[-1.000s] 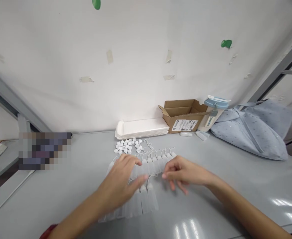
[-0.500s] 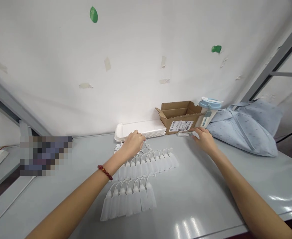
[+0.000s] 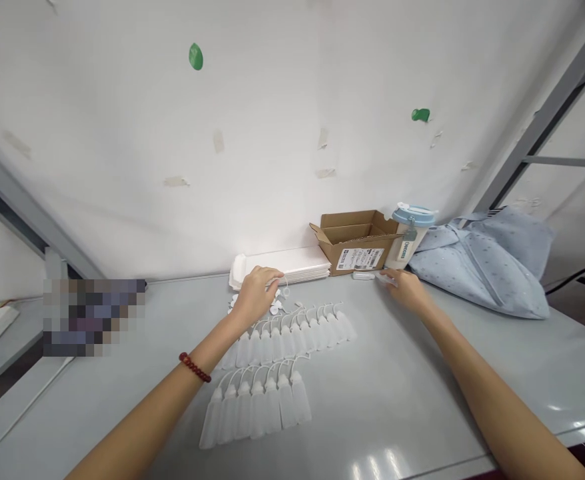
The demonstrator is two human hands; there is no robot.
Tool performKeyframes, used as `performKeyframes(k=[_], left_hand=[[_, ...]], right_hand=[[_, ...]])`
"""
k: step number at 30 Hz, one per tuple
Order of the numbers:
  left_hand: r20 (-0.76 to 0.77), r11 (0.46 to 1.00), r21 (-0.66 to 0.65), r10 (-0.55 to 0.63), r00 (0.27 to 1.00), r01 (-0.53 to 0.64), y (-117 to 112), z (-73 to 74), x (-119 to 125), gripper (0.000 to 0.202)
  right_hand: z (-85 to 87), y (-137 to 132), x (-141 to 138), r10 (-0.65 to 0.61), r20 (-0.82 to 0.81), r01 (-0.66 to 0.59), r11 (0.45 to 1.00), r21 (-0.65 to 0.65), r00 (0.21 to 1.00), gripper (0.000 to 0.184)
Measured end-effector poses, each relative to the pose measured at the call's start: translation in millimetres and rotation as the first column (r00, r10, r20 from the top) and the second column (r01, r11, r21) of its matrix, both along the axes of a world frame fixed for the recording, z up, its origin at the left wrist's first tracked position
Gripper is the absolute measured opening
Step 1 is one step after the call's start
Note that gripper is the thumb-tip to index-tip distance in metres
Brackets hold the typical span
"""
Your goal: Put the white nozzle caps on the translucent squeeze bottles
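My left hand (image 3: 258, 295) is closed in a pinch on a white looped strap (image 3: 286, 288), which hangs from the fingertips. Small white loose parts (image 3: 275, 307) lie beneath and beside that hand. At the foot of the carton, my right hand (image 3: 406, 289) has its fingers closed on a small translucent bottle (image 3: 387, 279), partly covered by the fingers. Another translucent bottle (image 3: 364, 275) lies just left of it. Translucent bottles with curved white straps lie side by side in a back row (image 3: 297, 340) and a front row (image 3: 257, 410).
A stack of white flat boxes (image 3: 287, 263) rests against the wall. Right of it stand an open cardboard carton (image 3: 357, 250) and a blue-lidded cup (image 3: 407, 240). A pale blue cloth bag (image 3: 482, 267) lies farther right. A blurred-out dark item (image 3: 92, 317) sits at left.
My left hand has lifted slightly off the loose parts, with the looped strap now showing at its fingertips. My right hand has closed on a bottle. The view has tilted slightly.
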State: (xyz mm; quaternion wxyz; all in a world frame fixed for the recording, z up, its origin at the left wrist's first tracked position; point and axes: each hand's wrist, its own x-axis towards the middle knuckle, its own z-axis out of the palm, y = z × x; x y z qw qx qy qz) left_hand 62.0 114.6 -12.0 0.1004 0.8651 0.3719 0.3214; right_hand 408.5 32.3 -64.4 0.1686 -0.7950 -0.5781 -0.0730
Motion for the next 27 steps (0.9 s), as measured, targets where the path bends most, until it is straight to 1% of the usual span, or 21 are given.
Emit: performKeyframes(k=[3,6,9,11,15,19,23,27], left_hand=[[0.114,1.000,0.007,0.021,0.993,-0.022,-8,2.1,-10,0.023],[0.197,0.999,0.037,0.016,0.980,-0.024,-12,-0.1,-16,0.019],[0.244,0.996,0.090,-0.012,0.970,-0.010,-9,-4.2,-15,0.018],[0.252,0.990,0.140,-0.047,0.967,0.011,-5,-6.1,-10,0.018],[0.196,0.959,0.265,-0.151,0.969,0.096,4,-6.5,1,0.018],[0.118,0.915,0.365,-0.230,0.966,0.173,9,-4.7,9,0.018],[0.080,0.877,0.420,-0.292,0.953,0.233,12,-1.1,14,0.020],[0.120,0.864,0.438,-0.329,0.937,0.248,14,2.7,19,0.020]], right_hand=[[2.1,0,-5,-0.021,-0.015,0.021,1.000,0.003,1.000,0.034],[8.3,-2,-9,-0.081,-0.035,0.083,0.996,0.037,0.996,0.033],[15.7,-5,-15,-0.120,-0.058,0.126,0.986,0.111,0.991,0.034],[19.0,-6,-21,-0.103,-0.078,0.115,0.980,0.165,0.992,0.033],[18.8,-3,-37,0.009,-0.131,0.024,0.967,0.252,0.991,0.031],[14.4,0,-54,0.145,-0.209,-0.077,0.949,0.305,0.967,0.028],[11.1,-2,-74,0.265,-0.259,-0.171,0.927,0.335,0.929,0.027],[9.7,-5,-91,0.363,-0.278,-0.260,0.902,0.345,0.890,0.027]])
